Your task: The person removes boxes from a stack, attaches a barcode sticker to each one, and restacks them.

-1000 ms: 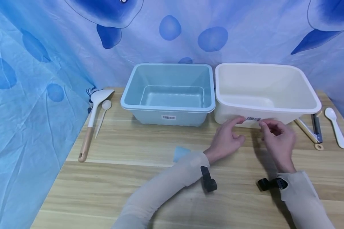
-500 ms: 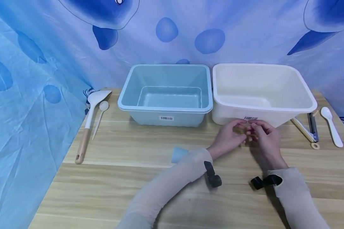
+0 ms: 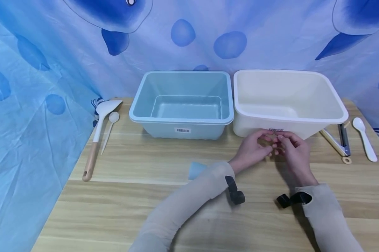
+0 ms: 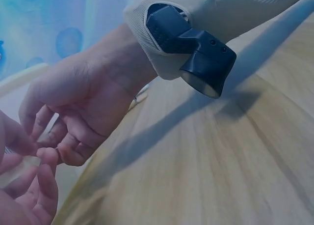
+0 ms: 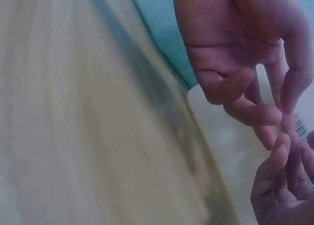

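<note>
My left hand [image 3: 252, 150] and right hand [image 3: 294, 155] are close together in front of the white bin [image 3: 290, 120], fingertips meeting just under its barcode label [image 3: 275, 130]. In the left wrist view, the right hand [image 4: 83, 97] shows loosely bent fingers, with part of the left hand [image 4: 27, 185] at the lower left edge. Seen from the right wrist, the left hand [image 5: 235, 48] reaches down from above and the right hand [image 5: 284, 185] is below it. No object shows between the fingers. The label's stripes peek out beside them.
A light blue bin [image 3: 181, 127] with its own barcode label stands left of the white one. Far left lie a spatula [image 3: 96, 140] and a small white spoon [image 3: 110, 129]. A white spoon [image 3: 364, 138] and an angled wood-and-grey tool [image 3: 343, 143] lie right. A small blue piece [image 3: 195, 170] touches my left sleeve.
Both hands have moved from the two ends of the white bin's label to meet below it, the right one moving left. The view has shifted slightly. Over the last half second hardly anything moved.
</note>
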{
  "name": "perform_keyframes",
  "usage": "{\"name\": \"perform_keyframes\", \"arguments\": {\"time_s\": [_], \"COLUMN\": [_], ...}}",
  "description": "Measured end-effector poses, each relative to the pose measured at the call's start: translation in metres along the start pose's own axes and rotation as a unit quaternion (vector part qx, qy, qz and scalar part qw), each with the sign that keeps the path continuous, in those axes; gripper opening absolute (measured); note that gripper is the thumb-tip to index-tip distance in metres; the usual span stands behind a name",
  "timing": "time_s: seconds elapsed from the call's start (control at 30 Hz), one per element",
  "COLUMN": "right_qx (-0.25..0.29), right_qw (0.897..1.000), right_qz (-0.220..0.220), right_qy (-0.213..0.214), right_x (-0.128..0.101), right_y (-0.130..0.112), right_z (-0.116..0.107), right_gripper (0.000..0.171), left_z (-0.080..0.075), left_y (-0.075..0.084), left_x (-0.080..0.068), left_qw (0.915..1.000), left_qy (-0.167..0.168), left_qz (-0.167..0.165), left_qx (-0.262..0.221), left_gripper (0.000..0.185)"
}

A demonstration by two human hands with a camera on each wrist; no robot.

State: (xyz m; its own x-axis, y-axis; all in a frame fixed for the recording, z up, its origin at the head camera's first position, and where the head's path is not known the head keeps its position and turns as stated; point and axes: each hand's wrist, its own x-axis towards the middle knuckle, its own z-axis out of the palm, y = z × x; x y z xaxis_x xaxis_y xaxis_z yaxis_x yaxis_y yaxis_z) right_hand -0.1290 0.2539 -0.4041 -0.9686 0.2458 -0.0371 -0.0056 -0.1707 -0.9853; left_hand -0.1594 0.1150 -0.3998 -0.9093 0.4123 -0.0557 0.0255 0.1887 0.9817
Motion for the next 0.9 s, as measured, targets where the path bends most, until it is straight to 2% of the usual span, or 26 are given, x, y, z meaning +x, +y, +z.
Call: {"name": "perform_keyframes", "arguments": {"time_s": [0.1,0.23,0.33,0.4,0.47,0.6,0.7,0.77,0.83,0.87,0.9], "right_qx": [-0.022,-0.031,-0.11,-0.178,-0.25,-0.309,-0.336,-0.353,-0.375,-0.381,-0.378], "right_qw": [1.0,0.999,0.993,0.981,0.962,0.929,0.901,0.885,0.87,0.867,0.868], "right_qz": [0.011,0.009,-0.016,-0.049,-0.088,-0.18,-0.259,-0.294,-0.316,-0.321,-0.322], "right_qy": [-0.002,-0.028,-0.048,-0.059,-0.066,-0.093,-0.092,-0.074,-0.045,-0.03,-0.015], "right_x": [0.0,-0.003,-0.009,-0.016,-0.024,-0.039,-0.043,-0.043,-0.04,-0.037,-0.033], "right_y": [0.003,0.002,-0.004,-0.011,-0.021,-0.047,-0.07,-0.084,-0.095,-0.101,-0.105], "right_z": [-0.003,-0.008,-0.009,-0.008,-0.006,-0.002,-0.002,-0.004,-0.008,-0.01,-0.014], "right_gripper": [0.014,0.016,0.02,0.023,0.024,0.018,0.019,0.022,0.024,0.024,0.024], "left_z": [0.0,-0.003,-0.01,-0.019,-0.03,-0.06,-0.09,-0.113,-0.138,-0.152,-0.165], "left_y": [-0.001,0.0,0.003,0.006,0.012,0.027,0.041,0.049,0.054,0.056,0.058], "left_x": [0.0,-0.004,-0.012,-0.02,-0.031,-0.058,-0.076,-0.086,-0.096,-0.101,-0.104], "left_qw": [0.9999,0.9997,0.999,0.9973,0.9951,0.9923,0.9881,0.9827,0.9718,0.9666,0.9593], "left_qy": [0.003,0.002,-0.008,-0.019,-0.029,-0.049,-0.048,-0.027,0.014,0.039,0.068], "left_qz": [0.0,0.009,0.03,0.054,0.071,0.099,0.139,0.172,0.216,0.229,0.242], "left_qx": [0.015,0.023,0.033,0.045,0.061,0.057,0.047,0.062,0.094,0.109,0.128], "left_gripper": [0.047,0.046,0.046,0.043,0.039,0.033,0.034,0.034,0.034,0.035,0.035]}}
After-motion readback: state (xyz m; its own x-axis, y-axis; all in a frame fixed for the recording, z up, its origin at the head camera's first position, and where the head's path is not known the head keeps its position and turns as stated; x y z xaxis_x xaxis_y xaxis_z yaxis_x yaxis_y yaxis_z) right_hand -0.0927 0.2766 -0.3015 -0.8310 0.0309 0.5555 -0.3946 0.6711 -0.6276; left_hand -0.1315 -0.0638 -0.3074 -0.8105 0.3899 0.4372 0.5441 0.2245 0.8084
